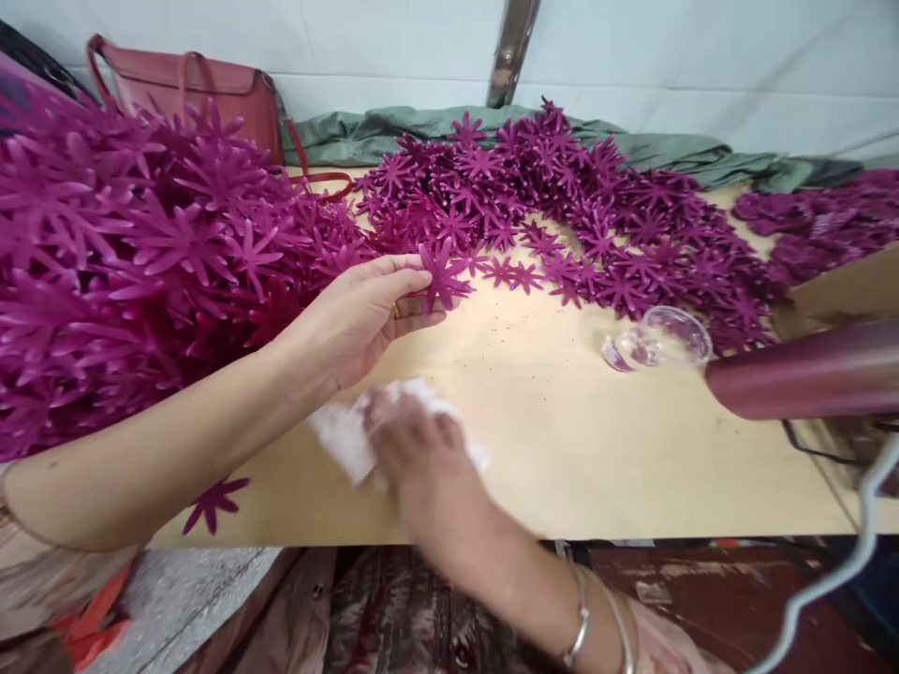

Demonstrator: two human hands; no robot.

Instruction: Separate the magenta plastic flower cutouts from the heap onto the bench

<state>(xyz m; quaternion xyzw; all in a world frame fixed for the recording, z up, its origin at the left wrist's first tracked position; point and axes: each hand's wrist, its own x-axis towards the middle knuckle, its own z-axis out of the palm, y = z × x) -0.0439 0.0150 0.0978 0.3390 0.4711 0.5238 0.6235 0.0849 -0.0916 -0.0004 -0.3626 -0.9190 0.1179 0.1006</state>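
My left hand (pixel 365 314) reaches across the wooden table (pixel 562 449) and pinches a magenta star-shaped flower piece (pixel 442 274) between thumb and fingers at the edge of the pile. My right hand (pixel 411 449), blurred by motion, presses down on a white cloth (pixel 344 440) on the table surface near the front edge. Silver bangles circle my right wrist. A single flower piece (pixel 214 501) lies loose by my left forearm.
A tall heap of magenta flower pieces (pixel 140 253) fills the left; a flatter spread (pixel 562 215) arcs across the back. A small clear glass cup (pixel 660 339) lies on its side. A maroon cylinder (pixel 807 370) juts in from the right. Red bag (pixel 189 89) and green cloth (pixel 393 131) behind.
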